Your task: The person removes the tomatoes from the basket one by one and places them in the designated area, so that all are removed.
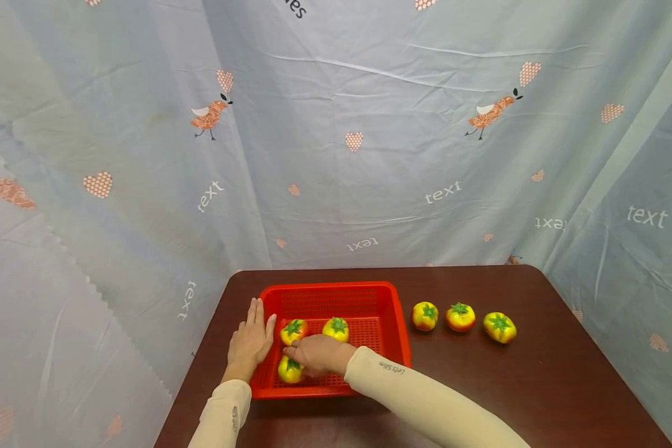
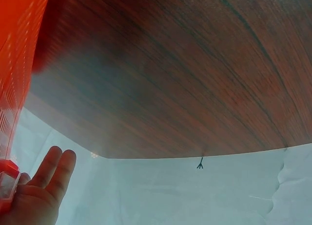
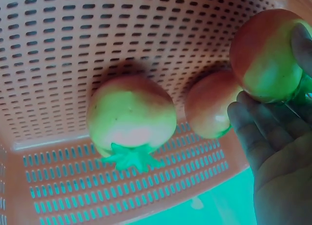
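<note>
A red plastic basket (image 1: 336, 288) with slotted walls stands on the dark table. Inside it are three yellow-red tomatoes with green star-shaped tops: one at back left (image 1: 294, 330), one further right (image 1: 336, 328) and one at front left (image 1: 290, 371). My right hand (image 1: 320, 353) reaches over the basket and holds the front-left tomato (image 3: 268, 57) between thumb and fingers, as the right wrist view shows. At the basket's left side lies my left hand (image 1: 250, 341), its fingers straight and thumb spread by the rim. The left wrist view shows two extended fingers (image 2: 58, 174) beside the red wall.
Three more tomatoes stand in a row on the table right of the basket: a near one (image 1: 425, 316), a middle one (image 1: 460, 317) and a far-right one (image 1: 499, 327). A pale printed curtain (image 1: 336, 186) hangs behind and along both sides of the table (image 1: 549, 373).
</note>
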`<state>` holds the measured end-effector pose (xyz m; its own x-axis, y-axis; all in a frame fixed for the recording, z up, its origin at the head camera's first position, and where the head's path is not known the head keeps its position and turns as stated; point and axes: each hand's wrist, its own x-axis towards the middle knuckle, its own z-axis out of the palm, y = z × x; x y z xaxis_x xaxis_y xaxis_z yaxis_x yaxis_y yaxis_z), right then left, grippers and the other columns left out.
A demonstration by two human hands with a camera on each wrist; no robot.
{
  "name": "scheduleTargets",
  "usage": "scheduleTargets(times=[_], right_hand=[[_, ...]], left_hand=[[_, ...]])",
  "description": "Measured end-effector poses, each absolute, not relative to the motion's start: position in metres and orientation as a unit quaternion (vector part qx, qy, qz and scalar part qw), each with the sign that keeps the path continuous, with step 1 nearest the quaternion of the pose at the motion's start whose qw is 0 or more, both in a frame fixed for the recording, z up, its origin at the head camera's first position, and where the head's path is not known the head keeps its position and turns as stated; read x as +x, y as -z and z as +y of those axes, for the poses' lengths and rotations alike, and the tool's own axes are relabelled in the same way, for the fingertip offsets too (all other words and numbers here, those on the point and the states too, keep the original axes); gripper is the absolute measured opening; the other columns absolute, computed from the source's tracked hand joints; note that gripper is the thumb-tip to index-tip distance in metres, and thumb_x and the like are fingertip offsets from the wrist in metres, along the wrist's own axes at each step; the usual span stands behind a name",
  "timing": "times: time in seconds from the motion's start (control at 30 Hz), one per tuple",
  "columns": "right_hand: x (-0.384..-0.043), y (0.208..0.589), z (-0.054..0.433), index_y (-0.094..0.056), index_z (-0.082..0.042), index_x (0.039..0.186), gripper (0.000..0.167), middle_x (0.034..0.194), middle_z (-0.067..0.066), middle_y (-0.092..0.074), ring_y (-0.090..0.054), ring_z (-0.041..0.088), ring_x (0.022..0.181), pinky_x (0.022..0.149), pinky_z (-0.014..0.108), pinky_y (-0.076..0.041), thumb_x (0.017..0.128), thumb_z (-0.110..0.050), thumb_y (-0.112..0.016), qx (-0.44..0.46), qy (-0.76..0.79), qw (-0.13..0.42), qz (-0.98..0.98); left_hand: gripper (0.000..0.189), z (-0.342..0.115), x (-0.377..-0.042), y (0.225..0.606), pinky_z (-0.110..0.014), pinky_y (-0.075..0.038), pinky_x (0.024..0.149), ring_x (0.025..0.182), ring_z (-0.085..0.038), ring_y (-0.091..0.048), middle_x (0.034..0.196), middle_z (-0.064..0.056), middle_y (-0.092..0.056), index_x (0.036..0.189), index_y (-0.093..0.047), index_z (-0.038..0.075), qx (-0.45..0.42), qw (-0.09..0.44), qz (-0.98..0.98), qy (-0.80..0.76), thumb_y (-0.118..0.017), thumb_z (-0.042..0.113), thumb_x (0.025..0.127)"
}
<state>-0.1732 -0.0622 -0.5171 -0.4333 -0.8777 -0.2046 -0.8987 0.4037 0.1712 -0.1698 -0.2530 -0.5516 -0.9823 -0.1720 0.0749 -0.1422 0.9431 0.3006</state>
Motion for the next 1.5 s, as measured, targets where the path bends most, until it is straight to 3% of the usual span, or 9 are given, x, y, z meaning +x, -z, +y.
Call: scheduleTargets(times=[0.4,0.8,1.1,1.5], right_hand=[[-0.198,0.487,-0.027,-0.042,-0.016,0.147,0.066,0.139,-0.001,-0.055,-0.057,0.011,0.123,0.104,0.022,-0.046,0.09,-0.034,-0.07,-0.495,-0.047,0.048,0.866],[-0.219,0.46,0.027,-0.037,-0.012,0.151,0.07,0.15,0.006,-0.046,-0.05,0.021,0.133,0.108,0.033,-0.044,0.092,-0.034,-0.067,-0.44,0.031,0.064,0.895],[-0.235,0.454,0.068,-0.038,-0.005,0.149,0.067,0.146,0.01,-0.049,-0.056,0.024,0.126,0.103,0.036,-0.048,0.093,-0.03,-0.067,-0.433,0.087,0.031,0.897],[-0.243,0.459,0.121,-0.039,-0.004,0.149,0.067,0.148,0.012,-0.047,-0.049,0.028,0.133,0.108,0.043,-0.044,0.092,-0.02,-0.07,-0.389,0.128,0.016,0.912]], left_hand=[[0.072,-0.255,-0.169,0.556,-0.065,-0.037,0.105,0.124,-0.053,-0.046,0.164,-0.019,-0.007,0.157,-0.007,0.004,0.084,0.043,-0.984,0.154,-0.033,0.044,0.104],[0.068,-0.254,-0.164,0.552,-0.064,-0.039,0.103,0.122,-0.053,-0.047,0.164,-0.02,-0.009,0.157,-0.009,0.002,0.084,0.046,-0.984,0.151,-0.032,0.04,0.105],[0.068,-0.252,-0.164,0.551,-0.064,-0.038,0.103,0.122,-0.052,-0.047,0.164,-0.02,-0.008,0.157,-0.008,0.003,0.082,0.048,-0.984,0.154,-0.032,0.041,0.105],[0.07,-0.252,-0.169,0.55,-0.063,-0.038,0.104,0.122,-0.052,-0.048,0.164,-0.019,-0.007,0.157,-0.007,0.003,0.079,0.046,-0.986,0.143,-0.031,0.043,0.105]])
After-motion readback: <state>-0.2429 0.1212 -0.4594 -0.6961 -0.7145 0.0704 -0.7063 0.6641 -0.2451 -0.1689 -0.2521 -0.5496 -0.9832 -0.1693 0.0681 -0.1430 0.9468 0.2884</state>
